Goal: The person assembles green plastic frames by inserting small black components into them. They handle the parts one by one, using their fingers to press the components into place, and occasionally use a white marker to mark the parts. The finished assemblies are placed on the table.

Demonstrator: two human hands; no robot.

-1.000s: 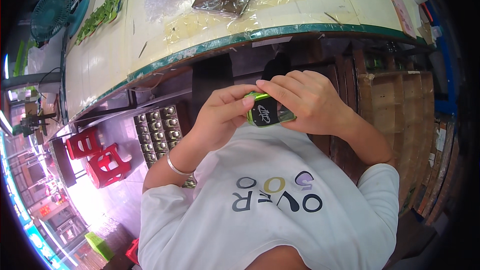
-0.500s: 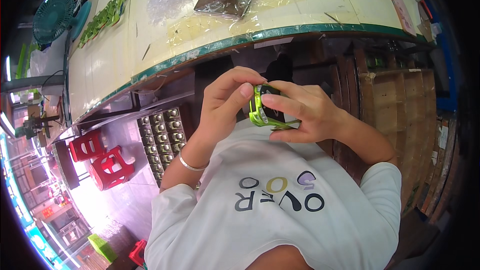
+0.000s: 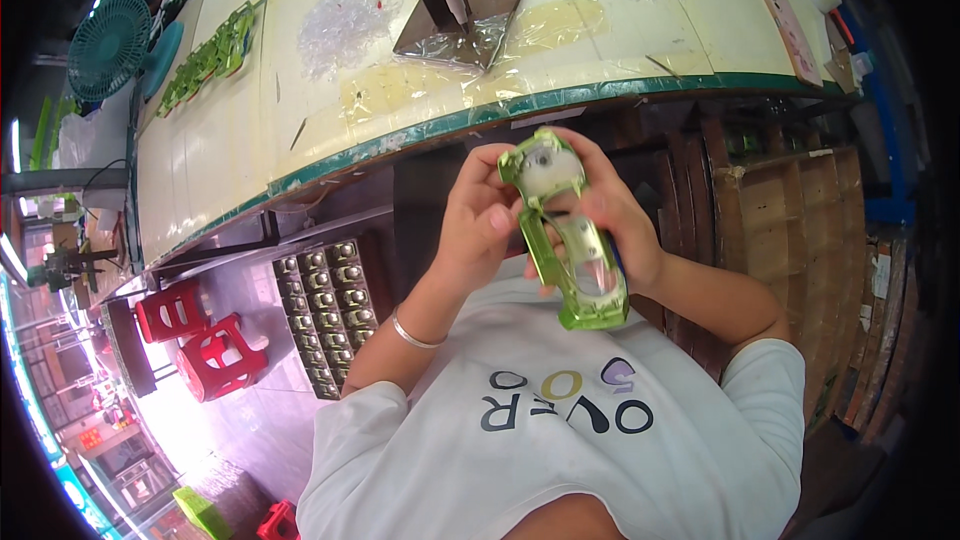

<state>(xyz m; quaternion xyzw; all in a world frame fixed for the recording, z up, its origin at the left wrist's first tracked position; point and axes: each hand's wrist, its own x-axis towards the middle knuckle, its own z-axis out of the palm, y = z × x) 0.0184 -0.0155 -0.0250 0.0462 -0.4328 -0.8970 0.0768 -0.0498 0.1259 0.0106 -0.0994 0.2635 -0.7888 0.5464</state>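
A shiny lime-green plastic housing [image 3: 553,258] is held upright in front of my chest. Its upper end is rounded around a pale disc with a dark spot, and its lower part has a long opening with clear or pale plastic inside. My right hand [image 3: 632,225] wraps around its right side, the fingers reaching behind it. At the upper left edge, my left hand [image 3: 474,225] grips it with bent fingers and the thumb near the middle. The fingertips behind the housing are partly hidden.
Ahead is a cream worktable [image 3: 230,130] with a green edge. On it are a metal stand [image 3: 490,5], piles of clear small parts [image 3: 345,20], green pieces [image 3: 210,55] and a pink phone [image 3: 790,30]. A compartment tray [image 3: 325,305], red stools [image 3: 220,355] and wooden racks [image 3: 790,220] stand lower.
The housing has been turned from a mostly edge-on view with a dark face to its pale, open face, now standing lengthwise. My left hand has shifted right and down.
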